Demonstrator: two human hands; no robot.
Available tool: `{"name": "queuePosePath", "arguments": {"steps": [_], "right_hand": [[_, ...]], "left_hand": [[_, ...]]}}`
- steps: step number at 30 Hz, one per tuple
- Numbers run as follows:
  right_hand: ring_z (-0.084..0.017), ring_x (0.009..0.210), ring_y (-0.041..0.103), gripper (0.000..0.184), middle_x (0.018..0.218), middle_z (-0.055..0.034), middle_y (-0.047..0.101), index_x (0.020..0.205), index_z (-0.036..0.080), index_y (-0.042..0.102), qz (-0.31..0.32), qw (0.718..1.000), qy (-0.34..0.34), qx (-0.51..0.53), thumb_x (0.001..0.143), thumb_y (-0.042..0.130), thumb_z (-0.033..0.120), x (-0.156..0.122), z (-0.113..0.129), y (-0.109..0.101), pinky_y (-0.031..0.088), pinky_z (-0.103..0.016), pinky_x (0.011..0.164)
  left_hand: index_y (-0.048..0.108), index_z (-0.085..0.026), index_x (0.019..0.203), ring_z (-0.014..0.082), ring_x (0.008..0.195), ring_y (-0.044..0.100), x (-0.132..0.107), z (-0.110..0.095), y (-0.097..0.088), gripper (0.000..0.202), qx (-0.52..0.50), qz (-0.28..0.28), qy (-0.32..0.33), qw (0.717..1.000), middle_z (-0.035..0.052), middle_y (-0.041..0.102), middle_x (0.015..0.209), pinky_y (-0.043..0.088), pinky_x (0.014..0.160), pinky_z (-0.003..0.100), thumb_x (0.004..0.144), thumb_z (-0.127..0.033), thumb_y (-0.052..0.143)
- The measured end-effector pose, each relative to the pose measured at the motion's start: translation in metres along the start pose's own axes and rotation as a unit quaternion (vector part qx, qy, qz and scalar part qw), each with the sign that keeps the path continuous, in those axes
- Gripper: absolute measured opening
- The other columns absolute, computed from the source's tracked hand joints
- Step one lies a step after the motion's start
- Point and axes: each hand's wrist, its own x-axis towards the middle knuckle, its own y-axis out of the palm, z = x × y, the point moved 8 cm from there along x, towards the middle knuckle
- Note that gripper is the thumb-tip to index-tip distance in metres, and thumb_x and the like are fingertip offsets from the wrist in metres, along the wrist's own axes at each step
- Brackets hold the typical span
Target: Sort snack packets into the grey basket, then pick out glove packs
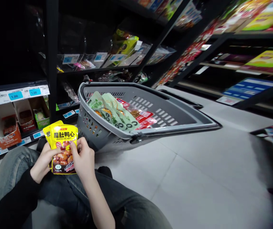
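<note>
Between my two hands is a yellow snack pouch [64,132] printed "DUCK HEART", with at least one more yellow pouch [47,131] showing behind its left edge. My left hand [45,158] grips the left side, its thumb lying across the front. My right hand [85,159] closes on the right side, thumb also on the front. Just beyond my hands, a grey shopping basket [88,127] stands on the floor. Inside it lie several pale green pouches [117,116] and some red packets [144,117].
Dark shelves with price labels [15,94] rise at left and ahead. Small open cartons [8,127] sit on the low left shelf. More shelves with boxed goods [249,90] are at right. Grey floor tiles [186,178] extend right of my crossed legs [126,203].
</note>
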Motion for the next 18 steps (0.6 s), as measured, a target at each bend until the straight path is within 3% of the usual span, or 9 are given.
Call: {"name": "queuePosePath", "arguments": {"steps": [7,10,12,14,16,18], "right_hand": [[-0.01,0.051,0.041,0.025,0.056,0.0054,0.044,0.066,0.019,0.04,0.023,0.997,0.004,0.079,0.083,0.049,0.035,0.003,-0.004,0.004,0.03,-0.02,0.05],[-0.01,0.054,0.042,0.026,0.058,0.0051,0.043,0.067,0.019,0.039,-0.01,0.988,-0.001,0.156,0.084,0.047,0.037,0.005,-0.005,-0.003,0.033,-0.019,0.05],[-0.01,0.055,0.044,0.025,0.06,0.0043,0.045,0.068,0.019,0.04,-0.08,0.979,-0.023,0.184,0.085,0.046,0.036,0.005,-0.001,-0.02,0.035,-0.019,0.051],[-0.01,0.056,0.045,0.023,0.061,0.0038,0.047,0.069,0.019,0.042,-0.19,0.965,-0.063,0.168,0.086,0.046,0.033,-0.001,0.007,-0.048,0.036,-0.019,0.052],[-0.01,0.054,0.045,0.021,0.06,0.0038,0.046,0.07,0.019,0.044,-0.308,0.94,-0.104,0.107,0.086,0.048,0.031,-0.014,0.018,-0.077,0.035,-0.019,0.052],[-0.01,0.052,0.046,0.018,0.06,0.0032,0.047,0.072,0.019,0.046,-0.387,0.913,-0.128,0.025,0.085,0.05,0.03,-0.026,0.029,-0.096,0.035,-0.02,0.051]], "left_hand": [[0.066,-0.012,0.093,0.0252,0.081,0.067,-0.002,-0.004,0.003,0.035,0.014,0.0,0.008,1.0,0.0105,0.072,0.093,0.053,0.074,0.032,0.06,-0.018,0.075],[0.065,-0.012,0.093,0.026,0.083,0.067,0.002,-0.002,-0.002,0.03,-0.027,-0.021,-0.005,0.999,0.0117,0.072,0.092,0.053,0.077,0.035,0.067,-0.026,0.071],[0.064,-0.011,0.093,0.0257,0.083,0.067,0.005,-0.002,-0.009,0.029,-0.05,-0.041,-0.017,0.998,0.012,0.072,0.09,0.052,0.078,0.036,0.07,-0.027,0.069],[0.063,-0.011,0.095,0.0251,0.082,0.068,0.008,-0.005,-0.016,0.027,-0.07,-0.065,-0.025,0.995,0.0115,0.072,0.087,0.053,0.077,0.036,0.071,-0.024,0.067],[0.062,-0.012,0.099,0.0246,0.081,0.068,0.008,-0.01,-0.02,0.028,-0.101,-0.077,-0.041,0.991,0.0107,0.072,0.086,0.054,0.075,0.036,0.074,-0.024,0.063],[0.061,-0.014,0.103,0.0256,0.085,0.067,0.008,-0.013,-0.016,0.031,-0.137,-0.055,-0.074,0.986,0.0106,0.071,0.09,0.055,0.073,0.039,0.077,-0.03,0.057]]}}
